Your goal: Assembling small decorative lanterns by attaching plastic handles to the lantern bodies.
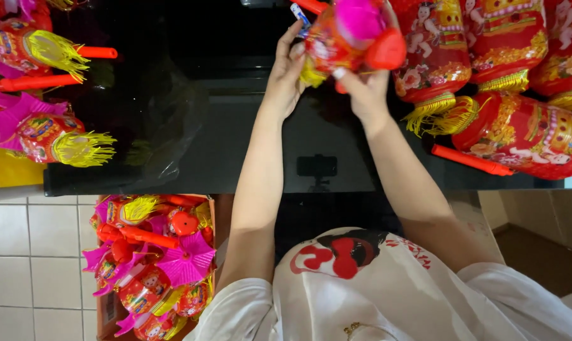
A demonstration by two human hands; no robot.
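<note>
Both hands grip one toy lantern [346, 35] above the black table [248, 151]: left hand [286, 72] pinches its yellow fringe end, right hand [365, 91] cradles the underside. Advisable: support the body, avoid crushing the fringe. Finished lanterns [519, 126] lie just right.

I wear a white short-sleeved shirt [418, 297], filling the lower middle and lower right of the frame, with a red and black print [336, 252] on the chest and small red marks to its right, a thin gold chain [361, 329] at the bottom edge, both forearms bare.
</note>
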